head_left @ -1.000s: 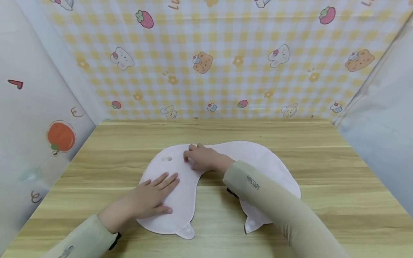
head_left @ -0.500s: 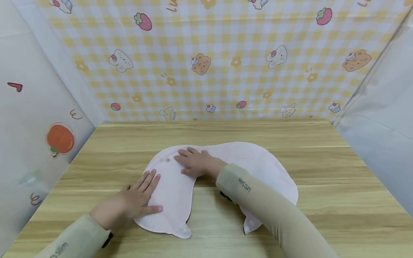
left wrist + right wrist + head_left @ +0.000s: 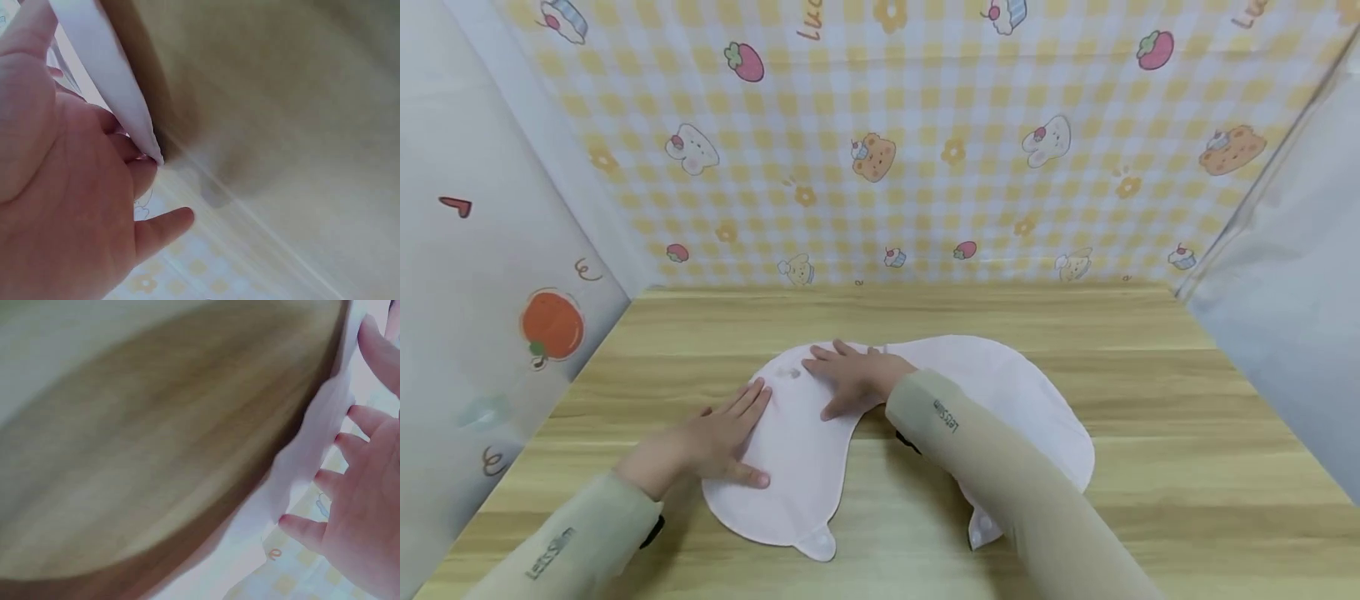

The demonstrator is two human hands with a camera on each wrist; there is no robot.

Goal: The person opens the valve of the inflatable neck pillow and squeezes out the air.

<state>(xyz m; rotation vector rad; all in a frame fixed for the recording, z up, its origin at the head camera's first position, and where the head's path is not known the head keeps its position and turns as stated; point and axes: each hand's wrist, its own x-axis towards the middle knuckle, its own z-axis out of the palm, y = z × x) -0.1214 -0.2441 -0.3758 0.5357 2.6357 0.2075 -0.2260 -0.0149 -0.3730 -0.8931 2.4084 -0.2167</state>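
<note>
A pale pink, U-shaped cloth bib point(image 3: 797, 467) lies on the wood-grain table, its curve away from me and its two ends toward me. Small tabs with round snaps stick out at the left end point(image 3: 817, 543) and the right end point(image 3: 982, 529). My left hand point(image 3: 726, 437) rests on the outer left edge, fingers straight. Near the top of the left half, my right hand point(image 3: 853, 375) presses with spread fingers beside a small round spot point(image 3: 793, 373). Both wrist views show straight fingers along the cloth's edge. My right forearm covers part of the right half.
The table point(image 3: 1150, 375) runs back to a yellow checked backdrop point(image 3: 917, 192) with cartoon prints. White printed sheets stand at the left point(image 3: 497, 233) and at the right point(image 3: 1285, 275).
My right hand's fingers have gone from bent to spread and shifted left. The left hand has slid outward and away from me, and the bib's left half has moved slightly left.
</note>
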